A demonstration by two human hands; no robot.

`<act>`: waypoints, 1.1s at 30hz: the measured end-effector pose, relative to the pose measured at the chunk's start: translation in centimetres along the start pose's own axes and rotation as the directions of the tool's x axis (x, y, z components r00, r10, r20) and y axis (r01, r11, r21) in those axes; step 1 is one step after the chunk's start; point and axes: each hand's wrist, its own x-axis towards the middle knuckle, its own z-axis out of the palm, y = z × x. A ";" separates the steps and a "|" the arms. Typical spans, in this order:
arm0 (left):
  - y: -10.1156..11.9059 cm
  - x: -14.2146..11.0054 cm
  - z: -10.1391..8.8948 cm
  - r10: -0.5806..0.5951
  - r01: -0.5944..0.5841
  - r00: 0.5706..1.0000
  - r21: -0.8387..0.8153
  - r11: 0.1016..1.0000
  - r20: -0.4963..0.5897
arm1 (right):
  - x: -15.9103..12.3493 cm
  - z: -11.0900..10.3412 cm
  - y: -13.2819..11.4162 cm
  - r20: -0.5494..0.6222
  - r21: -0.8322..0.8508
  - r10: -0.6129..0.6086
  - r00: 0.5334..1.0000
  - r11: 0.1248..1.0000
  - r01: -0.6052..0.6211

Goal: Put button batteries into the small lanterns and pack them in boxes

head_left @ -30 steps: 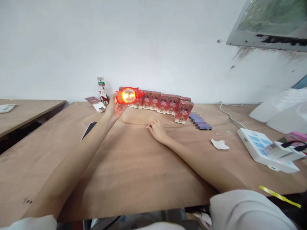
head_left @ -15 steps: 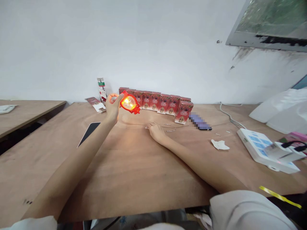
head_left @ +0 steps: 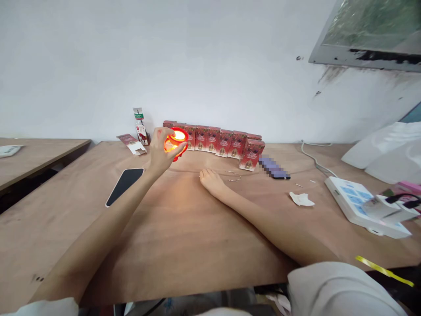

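Observation:
My left hand (head_left: 160,151) is raised above the table, fingers and thumb wrapped round a small red lantern (head_left: 180,145). The lantern glows orange-yellow, with its round lit end turned partly towards me. My fingers cover part of it. Lower and to the right, my right hand (head_left: 212,182) rests on the tabletop, its fingers loosely bent and lying on the wood; I see nothing held in it. Just right of that hand lie several thin small metal pieces (head_left: 234,180). Behind both hands stands a row of red printed boxes (head_left: 213,138).
A dark-screened phone (head_left: 125,188) lies left, another phone (head_left: 274,167) right of the boxes. An opened flat carton (head_left: 131,144) and an upright packet (head_left: 140,127) are at back left. Crumpled paper (head_left: 301,199) and a white power strip (head_left: 358,204) with plugged chargers are right.
The lantern has turned in my left hand, from its clear side facing me to its round glowing end. My left hand has shifted slightly right, uncovering more of the left phone.

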 end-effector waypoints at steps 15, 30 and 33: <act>0.0 -0.3 -0.2 0.027 -0.027 1.000 0.034 0.999 0.013 | 0.1 0.8 0.8 -0.109 0.231 0.143 0.984 0.966 -0.115; 0.0 -0.9 0.1 0.127 -0.111 0.919 -0.063 0.992 0.373 | -0.5 -6.8 1.9 -0.754 0.447 0.118 0.646 0.813 0.374; 0.2 -0.9 0.1 0.134 -0.115 0.908 -0.074 0.991 0.396 | -0.4 -6.5 1.8 -0.774 0.382 0.072 0.629 0.845 0.374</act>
